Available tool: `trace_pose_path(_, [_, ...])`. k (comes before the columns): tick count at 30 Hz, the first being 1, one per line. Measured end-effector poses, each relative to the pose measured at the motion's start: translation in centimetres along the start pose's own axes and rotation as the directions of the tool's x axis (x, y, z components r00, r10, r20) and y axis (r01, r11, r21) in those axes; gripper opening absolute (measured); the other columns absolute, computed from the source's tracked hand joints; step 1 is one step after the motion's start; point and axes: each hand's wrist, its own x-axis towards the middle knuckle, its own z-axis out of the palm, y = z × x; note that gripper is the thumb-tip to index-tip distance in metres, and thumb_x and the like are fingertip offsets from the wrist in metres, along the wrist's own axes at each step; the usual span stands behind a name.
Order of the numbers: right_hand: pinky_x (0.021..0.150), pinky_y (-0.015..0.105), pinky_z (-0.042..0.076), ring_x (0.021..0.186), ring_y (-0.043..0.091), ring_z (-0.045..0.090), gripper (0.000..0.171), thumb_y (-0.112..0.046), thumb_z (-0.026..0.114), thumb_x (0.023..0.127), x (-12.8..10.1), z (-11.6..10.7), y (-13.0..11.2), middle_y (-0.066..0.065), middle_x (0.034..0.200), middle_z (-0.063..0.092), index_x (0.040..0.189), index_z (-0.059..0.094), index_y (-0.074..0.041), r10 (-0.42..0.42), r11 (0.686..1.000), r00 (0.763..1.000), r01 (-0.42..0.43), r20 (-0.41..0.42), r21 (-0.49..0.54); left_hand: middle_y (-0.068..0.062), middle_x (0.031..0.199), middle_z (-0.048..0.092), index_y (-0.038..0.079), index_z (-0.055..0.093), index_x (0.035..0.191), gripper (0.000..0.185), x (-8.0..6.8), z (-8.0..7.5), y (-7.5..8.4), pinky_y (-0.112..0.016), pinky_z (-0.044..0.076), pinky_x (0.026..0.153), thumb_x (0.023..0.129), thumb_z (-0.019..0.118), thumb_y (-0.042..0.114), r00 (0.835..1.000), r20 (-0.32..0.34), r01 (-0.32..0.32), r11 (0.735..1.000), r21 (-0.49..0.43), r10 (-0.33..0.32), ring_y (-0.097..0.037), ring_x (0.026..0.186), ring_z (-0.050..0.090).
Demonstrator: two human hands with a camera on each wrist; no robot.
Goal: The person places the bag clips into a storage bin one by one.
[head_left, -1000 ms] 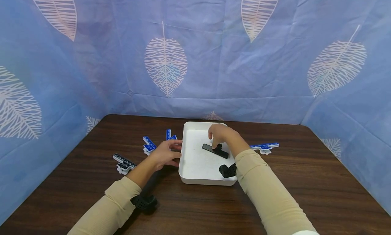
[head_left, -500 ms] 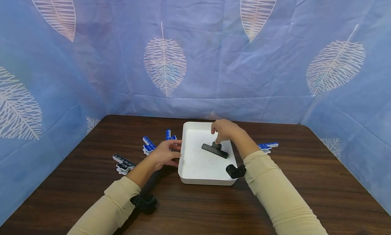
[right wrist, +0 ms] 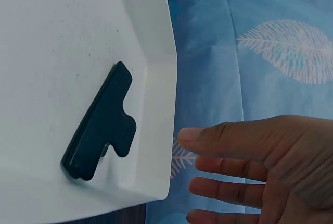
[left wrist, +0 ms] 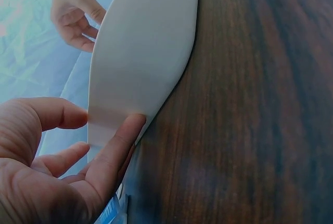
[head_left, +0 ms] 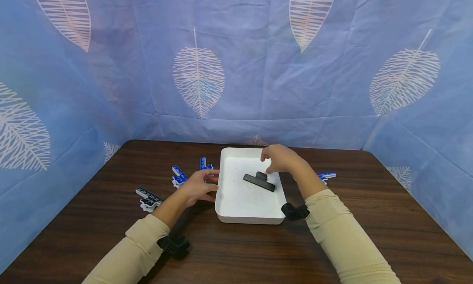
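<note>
A black clip (head_left: 260, 181) with a long straight bar and a rounded grip lies in the white tray (head_left: 236, 206) in the middle of the table. My left hand (head_left: 198, 188) touches the tray's left side with its fingertips; the left wrist view has the fingers (left wrist: 117, 148) extended against the outer wall. Above the tray's back right part hovers my right hand (head_left: 282, 159), holding nothing. In the right wrist view its thumb and fingers are parted, and the clip (right wrist: 101, 125) lies apart from them.
Left of the tray, a black-and-white clip with piano-key print (head_left: 149, 198) and two blue-and-white ones, a nearer clip (head_left: 180, 176) and a farther clip (head_left: 205, 163), lie on the dark wooden table (head_left: 229, 255). Another blue clip (head_left: 327, 176) lies right of it, partly behind my right arm.
My right hand has let go of the black clip and drawn back to the right, leaving it on the tray floor. My left hand stays at the tray's side.
</note>
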Motion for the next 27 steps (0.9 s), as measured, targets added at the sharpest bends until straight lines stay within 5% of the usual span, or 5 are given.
trace_pose_path(9, [0.084, 0.048, 0.051, 0.098, 0.03, 0.061, 0.033, -0.011, 0.078, 0.08, -1.8, 0.6, 1.8, 0.016, 0.113, 0.065, 0.111, 0.068, -0.004, 0.003, 0.997, 0.995, 0.005, -0.101, 0.08, -0.022, 0.128, 0.051, 0.005, 0.047, 0.141, 0.057, 0.0, 0.0, 0.0, -0.046, 0.059, 0.071, 0.088, 0.062, -0.008, 1.0, 0.003, -0.004, 1.0, -0.001, 0.004, -0.035, 0.102, 0.063])
trace_pose_path(27, [0.09, 0.054, 0.048, 0.107, 0.039, 0.059, 0.028, -0.007, 0.075, 0.081, -4.1, 1.6, 6.7, 0.017, 0.11, 0.067, 0.107, 0.069, 0.0, 0.069, 0.992, 0.969, -0.043, -0.237, 0.116, -0.022, 0.127, 0.051, 0.005, 0.048, 0.141, 0.056, 0.1, 0.1, -0.1, -0.046, 0.059, 0.072, 0.088, 0.063, -0.008, 1.0, -0.002, -0.004, 1.0, -0.01, 0.004, -0.036, 0.104, 0.063])
